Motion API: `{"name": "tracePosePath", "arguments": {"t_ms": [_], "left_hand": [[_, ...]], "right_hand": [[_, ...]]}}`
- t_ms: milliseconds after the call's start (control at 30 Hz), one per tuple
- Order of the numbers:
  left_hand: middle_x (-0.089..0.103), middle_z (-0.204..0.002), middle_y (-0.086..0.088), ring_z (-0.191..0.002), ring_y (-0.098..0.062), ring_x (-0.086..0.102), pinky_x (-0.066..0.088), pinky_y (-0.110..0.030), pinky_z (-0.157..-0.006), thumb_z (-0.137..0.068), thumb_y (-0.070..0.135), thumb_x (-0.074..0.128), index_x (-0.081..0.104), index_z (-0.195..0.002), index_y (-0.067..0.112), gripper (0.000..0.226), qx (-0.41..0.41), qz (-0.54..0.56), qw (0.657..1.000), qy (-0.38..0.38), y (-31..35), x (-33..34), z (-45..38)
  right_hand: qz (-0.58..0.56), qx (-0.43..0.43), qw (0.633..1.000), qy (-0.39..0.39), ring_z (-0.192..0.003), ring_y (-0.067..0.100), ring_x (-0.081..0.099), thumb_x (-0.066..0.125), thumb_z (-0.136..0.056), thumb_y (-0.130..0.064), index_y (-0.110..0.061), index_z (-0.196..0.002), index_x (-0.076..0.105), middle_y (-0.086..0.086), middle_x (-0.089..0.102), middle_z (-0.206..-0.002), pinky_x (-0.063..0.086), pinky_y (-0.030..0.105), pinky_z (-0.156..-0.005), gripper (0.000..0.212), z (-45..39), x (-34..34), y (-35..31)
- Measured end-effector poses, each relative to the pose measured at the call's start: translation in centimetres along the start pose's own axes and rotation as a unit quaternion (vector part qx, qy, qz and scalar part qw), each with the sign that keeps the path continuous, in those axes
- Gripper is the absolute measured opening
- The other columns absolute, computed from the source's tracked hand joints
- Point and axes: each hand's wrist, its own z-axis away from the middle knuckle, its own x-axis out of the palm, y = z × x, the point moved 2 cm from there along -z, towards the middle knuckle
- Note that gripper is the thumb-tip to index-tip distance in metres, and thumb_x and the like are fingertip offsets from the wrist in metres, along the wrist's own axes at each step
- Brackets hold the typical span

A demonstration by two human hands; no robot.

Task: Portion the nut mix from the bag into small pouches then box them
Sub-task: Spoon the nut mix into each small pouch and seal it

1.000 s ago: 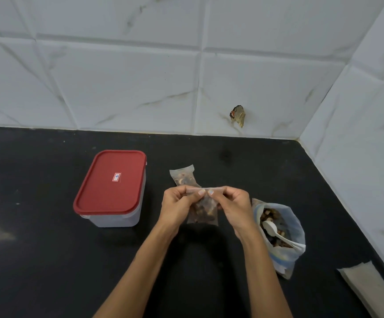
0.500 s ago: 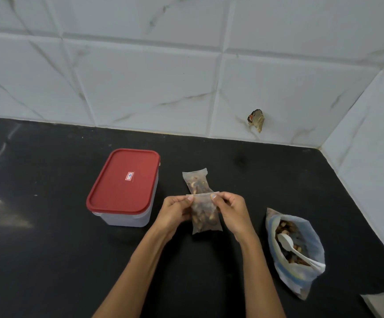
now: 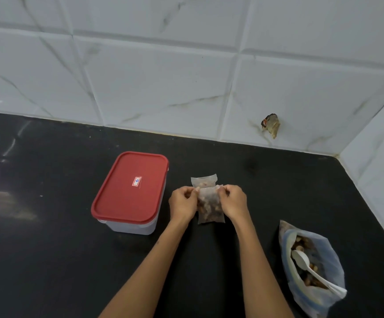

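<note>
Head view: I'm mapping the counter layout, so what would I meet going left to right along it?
red-lidded box → left hand → pouch held between both hands → right hand → open bag of nut mix with a white spoon in it.

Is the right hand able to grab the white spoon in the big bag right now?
Probably not yet: the right hand is busy pinching the small pouch. The spoon sticks out of the open bag, nothing covering it.

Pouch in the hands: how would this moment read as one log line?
step: closing pouch | left hand, right hand: pinching its top | box: lidded | bag: open, spoon inside
</note>
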Motion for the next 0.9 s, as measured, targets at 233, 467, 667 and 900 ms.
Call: {"name": "tracePosePath", "arguments": {"t_ms": [233,467,667,900], "left_hand": [[0.066,-0.095,0.002,-0.088,-0.010,0.059,0.043,-0.019,-0.075,-0.096,0.028,0.053,0.066,-0.107,0.010,0.024,0.021,-0.064,0.997,0.028,0.0,0.1,0.6],[0.072,-0.096,-0.003,-0.089,-0.014,0.068,0.049,-0.017,-0.068,-0.092,0.012,0.053,0.070,-0.106,0.008,0.022,0.019,-0.074,0.997,0.004,-0.4,0.4,0.0],[0.072,-0.099,-0.002,-0.090,-0.011,0.064,0.045,-0.018,-0.073,-0.092,0.007,0.053,0.071,-0.104,0.008,0.022,0.044,-0.094,0.995,0.010,0.2,0.4,0.3],[0.064,-0.104,0.001,-0.088,-0.006,0.057,0.043,-0.008,-0.066,-0.095,0.015,0.054,0.060,-0.120,0.007,0.027,0.038,-0.094,0.994,0.031,0.6,0.6,1.1]], "right_hand": [[-0.066,0.032,0.997,0.027,-0.084,0.010,0.057,0.054,-0.094,-0.030,-0.012,-0.099,0.062,-0.006,0.060,-0.089,0.038,0.019,-0.065,0.020,0.6,0.5,0.2],[-0.056,0.048,0.997,0.024,-0.084,0.008,0.055,0.046,-0.097,-0.021,-0.012,-0.106,0.065,-0.005,0.060,-0.090,0.039,0.013,-0.061,0.023,1.5,1.0,-0.1],[-0.040,0.075,0.992,0.097,-0.086,0.012,0.057,0.047,-0.096,-0.018,-0.010,-0.104,0.066,0.001,0.065,-0.095,0.040,0.021,-0.073,0.022,2.4,2.0,-0.2],[0.029,0.123,0.986,0.110,-0.096,0.018,0.059,0.045,-0.096,-0.036,-0.018,-0.113,0.059,0.000,0.063,-0.107,0.043,0.029,-0.070,0.028,4.0,1.8,-0.1]]}}
